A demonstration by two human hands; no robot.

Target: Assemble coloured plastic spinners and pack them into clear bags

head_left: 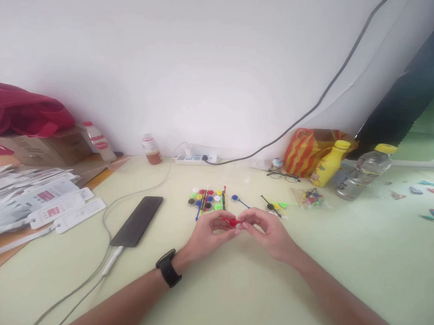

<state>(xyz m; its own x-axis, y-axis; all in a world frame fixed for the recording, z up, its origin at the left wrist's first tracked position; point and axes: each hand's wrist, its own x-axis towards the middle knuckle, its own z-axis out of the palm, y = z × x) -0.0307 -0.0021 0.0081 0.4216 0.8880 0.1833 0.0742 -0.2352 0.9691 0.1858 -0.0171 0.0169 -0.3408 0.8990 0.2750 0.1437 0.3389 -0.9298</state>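
A small red plastic piece point(233, 223), with a round disc in its middle, is pinched between the fingertips of both my hands. My left hand point(209, 236), with a black watch on the wrist, grips it from the left. From the other side the thumb and fingers of my right hand point(270, 235) close on it; the fingertips partly hide its ends. Just beyond lies a cluster of coloured discs and arrow-shaped sticks point(209, 200). A blue disc with a stick point(236, 198) rests apart from them. Black arrow pieces point(270, 206) lie beyond my right hand.
A phone point(137, 221) on a charging cable lies left, near a heap of white tags point(48, 206). Along the wall stand a drink bottle point(151, 149), power strip point(195, 159), glasses point(284, 176), striped bag point(302, 150), yellow bottle point(329, 164) and clear bottle point(365, 171).
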